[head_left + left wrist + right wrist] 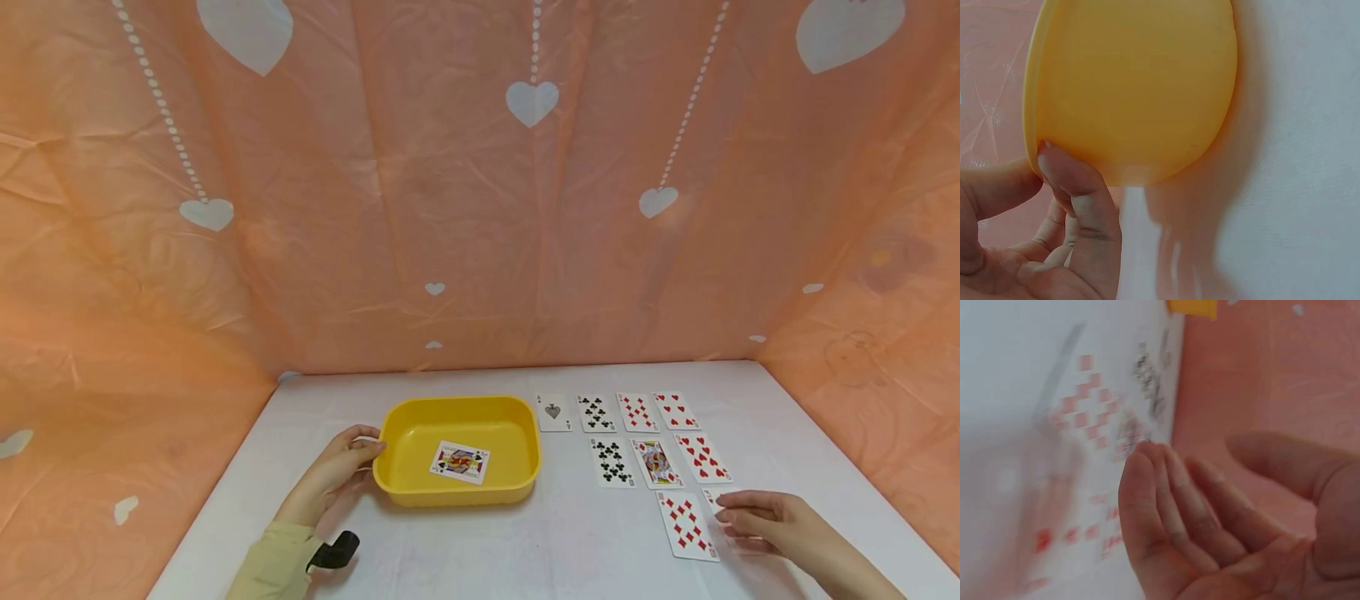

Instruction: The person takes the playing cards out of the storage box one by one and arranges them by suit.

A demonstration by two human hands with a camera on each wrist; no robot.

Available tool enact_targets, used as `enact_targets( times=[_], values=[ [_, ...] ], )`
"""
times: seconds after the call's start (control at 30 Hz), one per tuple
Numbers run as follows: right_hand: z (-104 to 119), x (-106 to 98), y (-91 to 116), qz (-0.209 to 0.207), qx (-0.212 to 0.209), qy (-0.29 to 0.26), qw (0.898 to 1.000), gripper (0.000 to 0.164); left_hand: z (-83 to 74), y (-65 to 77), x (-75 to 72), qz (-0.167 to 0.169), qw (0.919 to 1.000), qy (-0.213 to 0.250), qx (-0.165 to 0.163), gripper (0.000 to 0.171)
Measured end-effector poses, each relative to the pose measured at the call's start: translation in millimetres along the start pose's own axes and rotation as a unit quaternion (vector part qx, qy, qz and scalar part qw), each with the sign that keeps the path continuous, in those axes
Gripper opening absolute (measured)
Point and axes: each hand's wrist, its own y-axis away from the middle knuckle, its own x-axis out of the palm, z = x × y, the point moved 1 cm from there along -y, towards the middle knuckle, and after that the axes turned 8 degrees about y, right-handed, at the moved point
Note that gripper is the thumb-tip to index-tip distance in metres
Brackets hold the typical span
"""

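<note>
My left hand [333,471] pinches the left rim of a yellow plastic basin [457,498], thumb and fingers on either side of the edge in the left wrist view. A single face playing card [461,462] lies face up on the basin's floor. My right hand [776,523] hovers over a heart card [715,497] at the front right and partly covers it. In the right wrist view its fingers [1179,506] are loosely bent, the thumb stands apart, and nothing is between them. Beside that card lies a diamond card [686,527].
Several face-up cards lie in rows right of the basin, among them an ace of spades [553,413], a club card [612,463], a face card [657,464] and a heart card [702,458]. Orange cloth [480,250] with white hearts walls the white table [570,550].
</note>
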Motion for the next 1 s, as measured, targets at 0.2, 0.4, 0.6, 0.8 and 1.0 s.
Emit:
enact_targets(
  times=[0.2, 0.4, 0.6, 0.8, 1.0],
  values=[
    [55.9, 5.8, -28.4, 0.009, -0.103, 0.055, 0.993, 0.036, 0.3, 2.6, -1.1, -0.001, 1.0000, 0.008, 0.006, 0.032],
    [114.3, 20.4, -62.6, 0.042, -0.143, 0.079, 0.986, 0.034, 1.4, 3.0, 1.1, 0.005, 0.9997, 0.023, 0.009, 0.031],
    [157.6, 41.6, -100.5, 0.080, -0.157, 0.103, 0.979, 0.030, 0.9, 4.1, 3.8, 0.003, 0.9995, 0.029, 0.008, 0.030],
    [191.3, 69.7, -145.3, 0.112, -0.158, 0.110, 0.975, 0.031, -3.3, 4.7, 0.3, -0.001, 0.9998, 0.021, 0.004, 0.030],
    [202.8, 103.7, -189.3, 0.156, -0.116, 0.135, 0.972, 0.030, -3.2, 3.2, 0.1, 0.001, 0.9997, 0.023, -0.001, 0.030]
  ],
)
